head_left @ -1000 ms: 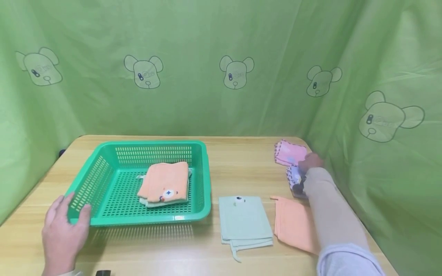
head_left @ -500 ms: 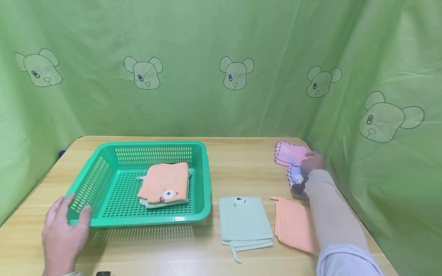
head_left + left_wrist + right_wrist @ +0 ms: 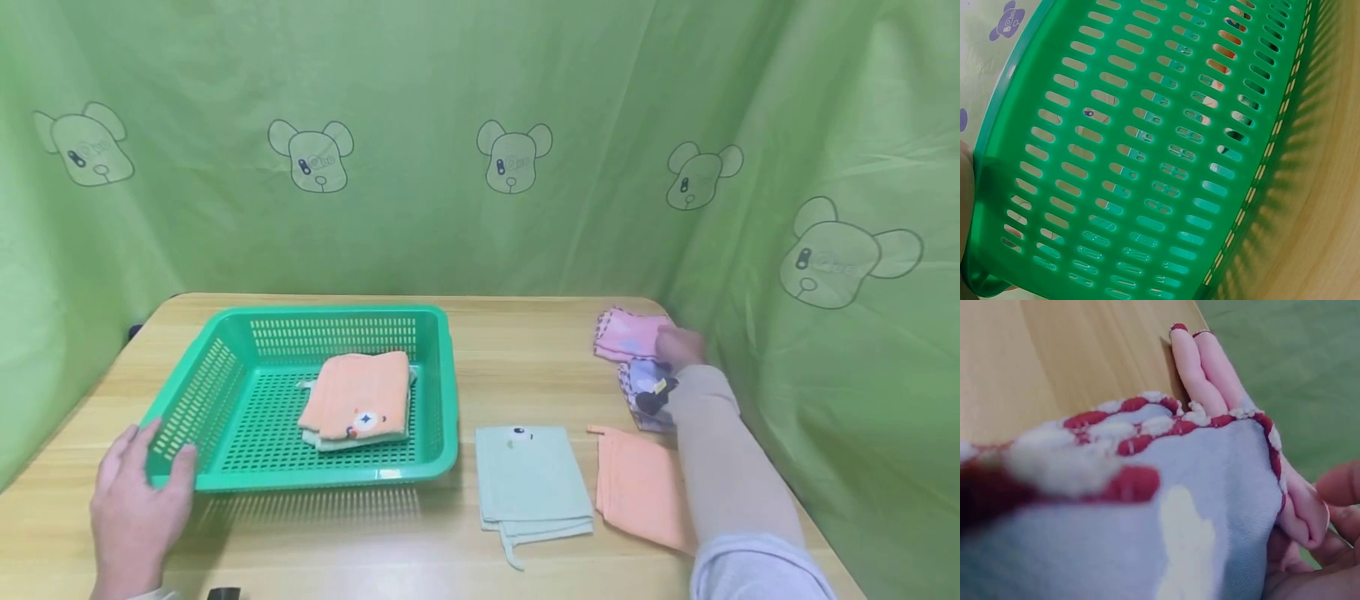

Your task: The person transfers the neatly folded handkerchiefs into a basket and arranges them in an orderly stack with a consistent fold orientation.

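Observation:
In the head view my right hand (image 3: 681, 347) reaches to the far right of the table. Its thumb and fingers pinch the right edge of a folded pink towel (image 3: 1302, 512), as the right wrist view shows. Just nearer lies a folded lavender towel (image 3: 647, 385) with a checked trim, partly behind a small black device at the right wrist. My left hand (image 3: 142, 504) rests with spread fingers at the near left corner of a green plastic basket (image 3: 322, 481). Inside the basket, a folded orange towel (image 3: 360, 392) lies on top of a pale one.
A folded mint towel (image 3: 532, 479) lies right of the basket. Beside it is another orange towel (image 3: 641, 487), partly under the right forearm. A green curtain (image 3: 420, 233) hangs behind and along both sides of the wooden table (image 3: 525, 358).
The right hand's fingers have closed in on the pink towel's right side, and the pink and lavender towels have shifted slightly left. The left hand and basket have stayed put.

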The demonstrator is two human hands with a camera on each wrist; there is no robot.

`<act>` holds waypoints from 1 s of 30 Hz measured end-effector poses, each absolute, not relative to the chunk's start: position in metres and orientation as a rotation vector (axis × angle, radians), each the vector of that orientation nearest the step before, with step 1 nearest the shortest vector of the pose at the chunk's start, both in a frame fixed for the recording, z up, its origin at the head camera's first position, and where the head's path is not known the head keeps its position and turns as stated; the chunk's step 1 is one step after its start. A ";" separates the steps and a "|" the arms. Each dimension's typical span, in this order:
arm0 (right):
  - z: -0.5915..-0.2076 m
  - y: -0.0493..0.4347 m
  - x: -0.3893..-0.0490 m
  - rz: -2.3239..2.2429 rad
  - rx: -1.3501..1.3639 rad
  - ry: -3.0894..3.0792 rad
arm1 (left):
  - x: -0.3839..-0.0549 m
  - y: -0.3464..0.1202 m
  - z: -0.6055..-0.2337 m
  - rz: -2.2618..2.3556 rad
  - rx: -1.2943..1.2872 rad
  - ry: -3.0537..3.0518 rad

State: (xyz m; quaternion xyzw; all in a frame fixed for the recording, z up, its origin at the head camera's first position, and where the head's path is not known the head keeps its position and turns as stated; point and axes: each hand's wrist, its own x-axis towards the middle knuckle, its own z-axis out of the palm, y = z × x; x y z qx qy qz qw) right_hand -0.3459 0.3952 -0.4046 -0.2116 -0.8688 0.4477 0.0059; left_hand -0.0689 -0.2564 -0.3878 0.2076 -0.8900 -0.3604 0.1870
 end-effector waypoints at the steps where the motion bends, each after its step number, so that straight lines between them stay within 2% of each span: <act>1: -0.405 0.395 -0.346 1.465 -0.679 -2.676 | -0.069 -0.257 -0.388 -1.013 0.585 -2.505; 30: -0.380 0.378 -0.341 1.671 -0.541 -2.532 | -0.069 -0.257 -0.389 -1.002 0.568 -2.513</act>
